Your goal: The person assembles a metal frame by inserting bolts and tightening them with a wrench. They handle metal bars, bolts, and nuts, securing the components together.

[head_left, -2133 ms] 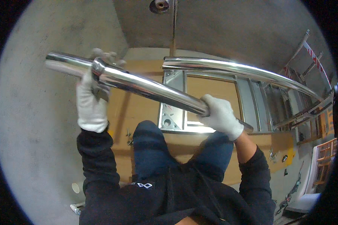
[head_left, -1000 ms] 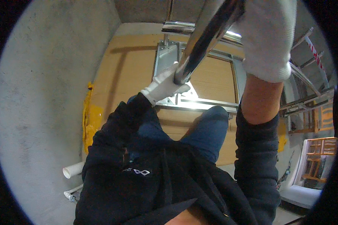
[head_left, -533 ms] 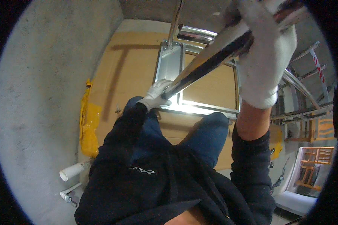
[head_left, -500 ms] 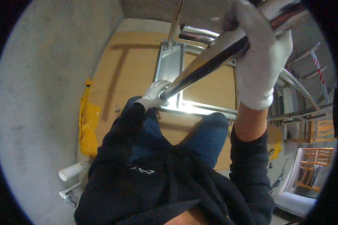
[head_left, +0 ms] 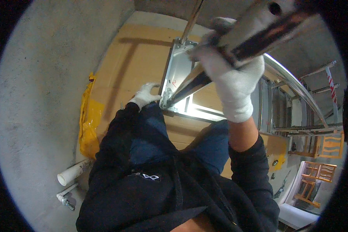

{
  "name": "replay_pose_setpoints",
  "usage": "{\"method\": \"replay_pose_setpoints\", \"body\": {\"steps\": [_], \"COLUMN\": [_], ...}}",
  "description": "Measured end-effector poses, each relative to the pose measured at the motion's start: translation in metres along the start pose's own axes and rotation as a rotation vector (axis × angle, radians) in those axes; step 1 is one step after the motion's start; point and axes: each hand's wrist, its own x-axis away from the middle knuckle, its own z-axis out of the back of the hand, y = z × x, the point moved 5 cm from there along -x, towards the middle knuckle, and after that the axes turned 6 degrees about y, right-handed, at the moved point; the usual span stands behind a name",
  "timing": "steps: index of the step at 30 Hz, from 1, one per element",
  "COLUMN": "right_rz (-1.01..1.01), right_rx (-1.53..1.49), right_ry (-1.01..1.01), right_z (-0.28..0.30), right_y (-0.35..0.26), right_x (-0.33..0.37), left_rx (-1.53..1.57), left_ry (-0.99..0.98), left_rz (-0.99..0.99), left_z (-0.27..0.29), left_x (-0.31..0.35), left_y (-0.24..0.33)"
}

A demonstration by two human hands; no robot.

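My right hand (head_left: 236,87), in a white glove, is wrapped round a shiny metal tube (head_left: 255,33). The tube slants from close to the camera at the upper right down to the near left corner of a metal frame (head_left: 168,73), with its lower end at that corner. A round hole shows near the tube's upper end. My left hand (head_left: 145,95), also gloved, holds nothing; its thumb and fingers are spread beside that corner, fingertips close to the frame's outer edge. Whether they touch it I cannot tell.
Tan cardboard (head_left: 143,54) lies under the frame. Another post (head_left: 191,21) rises from the far corner. A grey wall (head_left: 54,77), yellow plastic (head_left: 89,131) and a white pipe (head_left: 71,173) are at left. Metal racking (head_left: 297,127) and wooden chairs (head_left: 332,145) stand at right.
The tube's lower end has moved onto the frame's near corner. My left hand has let go of it and drawn left, fingers spread. My right hand has moved left and slightly down with the tube.
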Motion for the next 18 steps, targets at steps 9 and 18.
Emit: {"method": "replay_pose_setpoints", "body": {"steps": [9, 18], "right_rz": [0.144, 0.096], "right_rx": [-0.323, -0.223], "right_ry": [-0.073, -0.012], "right_z": [-0.035, -0.04], "right_y": [-0.015, -0.016], "right_x": [-0.012, -0.013], "left_rx": [0.171, 0.143], "left_ry": [-0.294, -0.086], "left_rz": [-0.046, -0.428], "left_z": [-0.047, -0.056], "left_x": [-0.005, -0.005], "left_y": [0.024, 0.034]}}
